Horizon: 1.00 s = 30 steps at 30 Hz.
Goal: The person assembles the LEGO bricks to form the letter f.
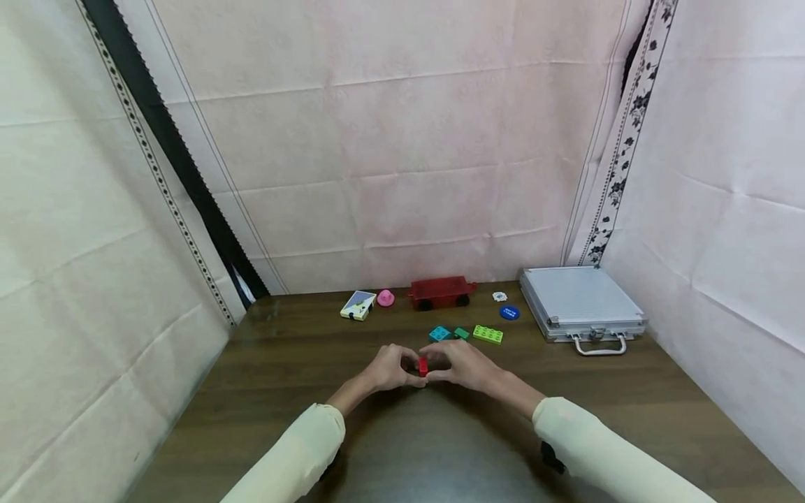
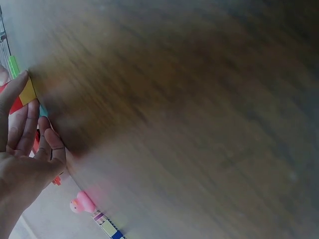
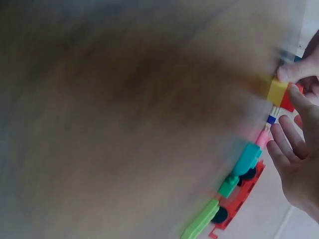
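Close over the table, both hands meet at a small toy-brick stack: a red brick (image 1: pixel 423 366) joined to a yellow brick (image 3: pixel 276 92), which lies on the table side. My left hand (image 1: pixel 393 367) pinches the yellow brick between thumb and forefinger, its other fingers loosely bent in the left wrist view. From the other side my right hand (image 1: pixel 464 363) holds the red brick with thumb and forefinger. Just beyond the hands lie a blue brick (image 1: pixel 439 334), a dark green brick (image 1: pixel 462 333) and a lime green brick (image 1: pixel 488 334); fingers partly cover the nearer ones.
Along the back stand a card-like box (image 1: pixel 358 305), a pink rubber duck (image 1: pixel 386 298) and a red wheeled wagon (image 1: pixel 442 292). Right of the wagon are a small white piece (image 1: pixel 499 297) and a blue disc (image 1: pixel 509 313). A silver case (image 1: pixel 581 304) occupies the back right corner. Cloth walls surround the table.
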Tool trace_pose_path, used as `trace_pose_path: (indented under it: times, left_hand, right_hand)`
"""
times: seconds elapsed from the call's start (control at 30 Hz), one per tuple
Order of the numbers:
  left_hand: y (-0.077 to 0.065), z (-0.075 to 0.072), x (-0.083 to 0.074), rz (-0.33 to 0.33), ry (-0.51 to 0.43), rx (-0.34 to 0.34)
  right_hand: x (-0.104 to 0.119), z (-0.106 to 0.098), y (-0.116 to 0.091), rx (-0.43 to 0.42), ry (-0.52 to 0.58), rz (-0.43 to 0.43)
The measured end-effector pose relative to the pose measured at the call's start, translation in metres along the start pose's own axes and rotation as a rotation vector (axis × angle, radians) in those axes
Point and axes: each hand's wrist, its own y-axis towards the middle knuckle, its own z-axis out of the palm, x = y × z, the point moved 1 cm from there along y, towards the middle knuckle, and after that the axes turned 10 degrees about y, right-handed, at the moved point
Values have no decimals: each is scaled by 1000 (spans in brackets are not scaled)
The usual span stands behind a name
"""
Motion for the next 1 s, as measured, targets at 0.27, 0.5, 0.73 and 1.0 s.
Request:
trace_pose_path:
  times: [0.27,0.5,0.73,1.0]
  left_hand:
    - [-2,0,0,-29,-19,-11]
    - [-1,1,-1,-49,-32,15]
    - [-3,0,-1,-45,-18,15]
    - [-2,1,0,-32,-6,20]
  right_hand:
    - [-12,-30,-6,-83,-20,-27]
    - [-35,-57,-12,-148,-37,20]
    - [-56,-71,-16,-168,-59,88]
    - [-80,-74,-21,-191,-87,112]
